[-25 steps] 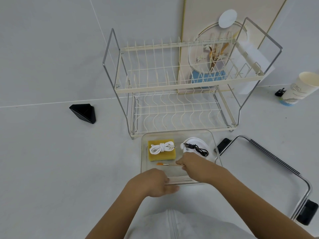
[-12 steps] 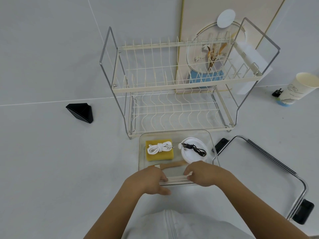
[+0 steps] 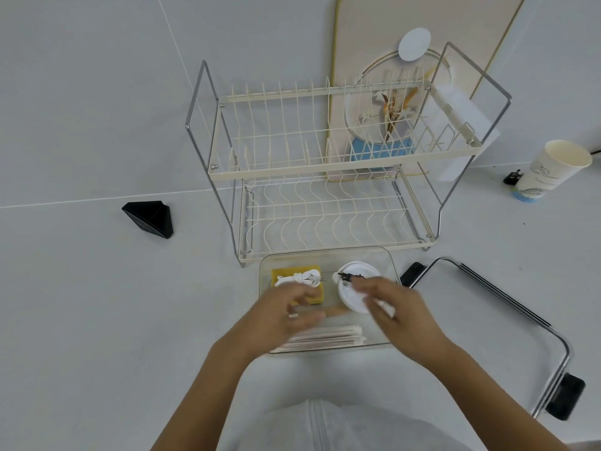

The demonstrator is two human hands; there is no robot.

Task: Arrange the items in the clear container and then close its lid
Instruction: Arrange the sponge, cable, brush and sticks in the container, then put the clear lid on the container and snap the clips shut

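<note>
The clear container [image 3: 328, 253] sits in front of me below the dish rack. Inside lie a yellow sponge [image 3: 317, 296] with a coiled white cord [image 3: 300, 277] on it, a white round lid [image 3: 349, 296] with a small black cable [image 3: 347, 277] on top, a wooden stick [image 3: 335, 310], and a stack of pale paper-wrapped sticks [image 3: 328, 338] along the near wall. My left hand [image 3: 279, 315] hovers blurred over the sponge and stick, fingers apart. My right hand [image 3: 398, 312] hovers over the white lid, fingers spread. Neither visibly holds anything.
A two-tier cream dish rack [image 3: 325, 164] stands right behind the container. The container's lid with metal frame and black clips [image 3: 487, 307] lies to the right. A paper cup [image 3: 549, 172] stands far right, a black triangular object [image 3: 151, 219] at left.
Both hands let go of the paper-wrapped sticks at the near wall and lifted forward over the container; the left hand now covers part of the sponge, the right covers the white lid.
</note>
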